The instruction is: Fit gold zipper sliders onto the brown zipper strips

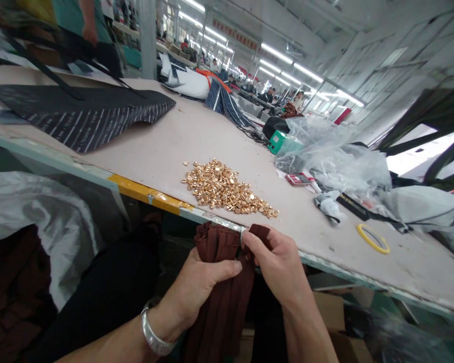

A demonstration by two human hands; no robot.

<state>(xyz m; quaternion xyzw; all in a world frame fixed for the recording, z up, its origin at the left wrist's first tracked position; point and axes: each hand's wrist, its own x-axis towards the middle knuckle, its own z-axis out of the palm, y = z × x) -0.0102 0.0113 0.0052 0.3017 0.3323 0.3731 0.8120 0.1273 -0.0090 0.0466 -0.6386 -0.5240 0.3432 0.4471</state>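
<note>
My left hand (204,277), with a silver bracelet at its wrist, is wrapped round a bundle of dark brown fabric strips (219,247) at the table's front edge. The strips hang down below the hand. My right hand (274,252) pinches the end of one brown strip (259,232) just right of the bundle. Its thumb and index finger are pressed together on the cloth. Beyond both hands, a pile of small gold-coloured metal pieces (227,189) lies on the table.
On the table (147,146) lie a black patterned piece (87,113) at left, clear plastic bags (333,151) and a yellow tape roll (373,238) at right. A white sack (53,206) stands left below the edge. A person (85,30) stands across the table.
</note>
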